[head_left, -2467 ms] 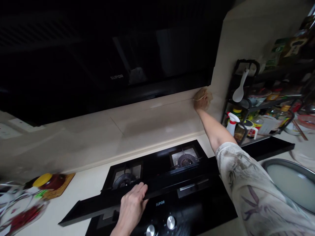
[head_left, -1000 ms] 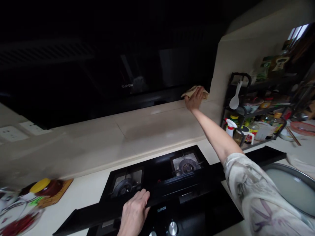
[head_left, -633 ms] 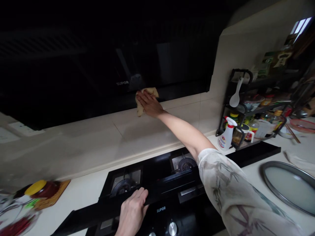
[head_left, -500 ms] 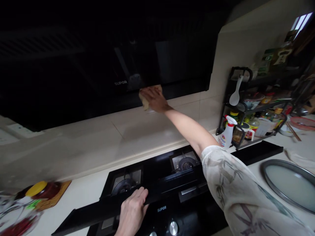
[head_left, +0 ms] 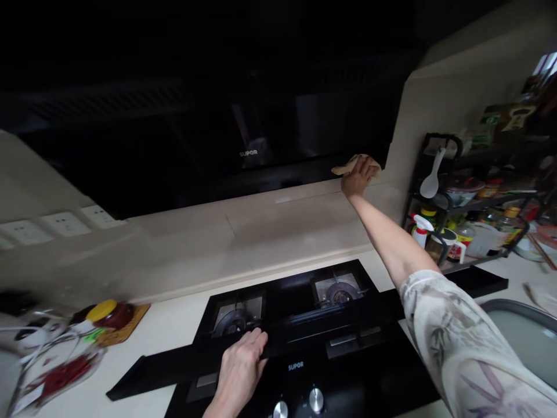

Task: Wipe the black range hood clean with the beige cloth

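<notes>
High on the right, my right hand (head_left: pixel 359 176) presses a yellowish-tan cloth (head_left: pixel 343 168) against the lower edge of the black range hood (head_left: pixel 204 174), near its right end. Its fingers lie over the cloth. Lower down, my left hand (head_left: pixel 241 367) has its fingers curled over the edge of a long black panel (head_left: pixel 152 371) that stretches across the front of the black gas stove (head_left: pixel 282 302). The thumb side faces right, and the fingertips are hidden behind the panel.
At right stand a black rack (head_left: pixel 444 215) of jars and bottles, a spray bottle (head_left: pixel 421 229) and a metal basin of cloudy water (head_left: pixel 522 342). To the left are a yellow-lidded jar (head_left: pixel 107 313) and a bag of red chillies (head_left: pixel 65 374). Sockets (head_left: pixel 65 224) line the wall.
My right hand has slid the cloth rightward along the hood's lower edge, from near the middle to near the right end. My left hand keeps its hold on the panel. The view has shifted left.
</notes>
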A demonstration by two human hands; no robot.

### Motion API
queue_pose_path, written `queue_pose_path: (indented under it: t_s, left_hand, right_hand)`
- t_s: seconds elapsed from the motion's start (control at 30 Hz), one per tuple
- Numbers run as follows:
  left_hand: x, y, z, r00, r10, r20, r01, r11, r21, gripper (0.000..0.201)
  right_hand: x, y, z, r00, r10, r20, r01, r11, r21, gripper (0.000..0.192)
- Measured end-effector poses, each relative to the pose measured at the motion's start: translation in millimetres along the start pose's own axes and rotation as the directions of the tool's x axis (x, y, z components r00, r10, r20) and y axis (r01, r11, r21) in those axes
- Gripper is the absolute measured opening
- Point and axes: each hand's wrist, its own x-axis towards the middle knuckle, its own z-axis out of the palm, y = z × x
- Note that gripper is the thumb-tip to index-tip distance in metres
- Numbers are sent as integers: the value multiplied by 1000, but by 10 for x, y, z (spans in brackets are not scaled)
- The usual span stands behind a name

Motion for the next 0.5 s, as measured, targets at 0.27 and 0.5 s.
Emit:
queue_pose_path:
  t_s: [0.27,0.5]
  left_hand:
    - [-45,-83,-179,996,-34,88,32,999,32,27]
    - [-62,-246,-187,993,-81,84,70,990,120,35]
  right_hand:
    - [-925,-1307,276,801,-553,232,531,833,153,78]
    - [-1405,-1572,224,420,-820,389,739,558,379,41]
